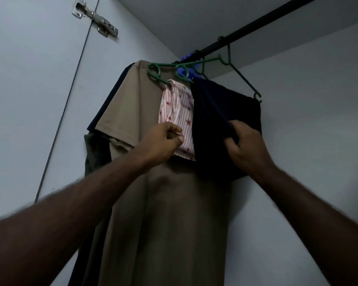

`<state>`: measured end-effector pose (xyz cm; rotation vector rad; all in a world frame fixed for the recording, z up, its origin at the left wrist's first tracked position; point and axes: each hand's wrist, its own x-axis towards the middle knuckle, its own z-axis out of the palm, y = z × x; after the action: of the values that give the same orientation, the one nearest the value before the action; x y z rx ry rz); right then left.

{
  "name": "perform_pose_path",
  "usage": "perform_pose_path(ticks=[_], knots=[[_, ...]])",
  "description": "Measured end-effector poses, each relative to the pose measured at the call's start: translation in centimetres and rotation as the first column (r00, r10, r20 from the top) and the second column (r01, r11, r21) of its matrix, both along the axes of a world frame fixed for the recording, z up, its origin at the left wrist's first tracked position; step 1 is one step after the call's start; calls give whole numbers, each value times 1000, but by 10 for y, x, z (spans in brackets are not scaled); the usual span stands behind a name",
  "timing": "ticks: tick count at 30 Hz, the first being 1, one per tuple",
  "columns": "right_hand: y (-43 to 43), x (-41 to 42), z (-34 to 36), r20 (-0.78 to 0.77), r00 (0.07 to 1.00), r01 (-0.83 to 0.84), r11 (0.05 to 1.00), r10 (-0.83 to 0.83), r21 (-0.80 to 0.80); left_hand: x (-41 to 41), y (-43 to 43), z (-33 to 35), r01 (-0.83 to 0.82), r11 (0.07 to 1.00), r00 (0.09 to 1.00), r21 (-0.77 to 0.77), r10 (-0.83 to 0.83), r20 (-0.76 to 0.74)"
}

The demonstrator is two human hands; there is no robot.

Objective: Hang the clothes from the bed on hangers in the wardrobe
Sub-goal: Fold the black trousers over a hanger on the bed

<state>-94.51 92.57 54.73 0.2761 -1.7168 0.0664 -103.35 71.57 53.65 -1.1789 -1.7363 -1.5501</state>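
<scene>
A metal hinge (94,18) is fixed near the top of the pale wardrobe door (29,89) at far left, seen from below. To its right, clothes hang bunched in the wardrobe's corner. An olive garment (93,153) shows at the outer edge, partly behind a long tan garment (132,104) that falls to the bottom of the view.

A person's left hand (163,139) reaches up in front of the tan cloth. Its fingers are curled tight and pinch the lower edge of a pink striped garment (178,112) with small flower prints. That garment hangs between the tan one and a navy garment (219,112).

Above them, a green hanger (163,64) and a blue hanger (183,71) crowd together at the end of the black rail (256,23).

The navy garment is draped over a second green hanger (244,79), whose hook sits on the rail. The far arm of this hanger sticks out bare beyond the cloth.

The right hand (246,145) grasps a fold at the navy garment's lower front, fingers and thumb closed round the fabric. Beyond it lies the wardrobe's grey inner wall (318,120).
</scene>
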Motion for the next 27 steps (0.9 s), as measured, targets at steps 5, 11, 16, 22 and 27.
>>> perform_pose_path(ticks=[5, 11, 16, 22, 27], knots=[[3, 28, -2, 43, 982, -180, 976, 186, -118, 6, 14, -32, -89, 993, 995, -83, 92, 41], [3, 37, -3, 52, 973, -213, 961, 225, -174, 25, 52, -44, -43, 999, 998, -30, 44, 51], [-3, 44, -6, 14, 951, -297, 926, 309, -234, 31, 78, -37, -166, 986, 986, 15, 166, 23], [-27, 36, -26, -39, 999, 23, 998, -26, -65, 30, 85, -39, -260, 961, 958, 98, 269, -95], [-31, 29, -5, -189, 981, 27, 995, -45, -93, 37, 78, -39, -211, 964, 962, 159, 234, -140]])
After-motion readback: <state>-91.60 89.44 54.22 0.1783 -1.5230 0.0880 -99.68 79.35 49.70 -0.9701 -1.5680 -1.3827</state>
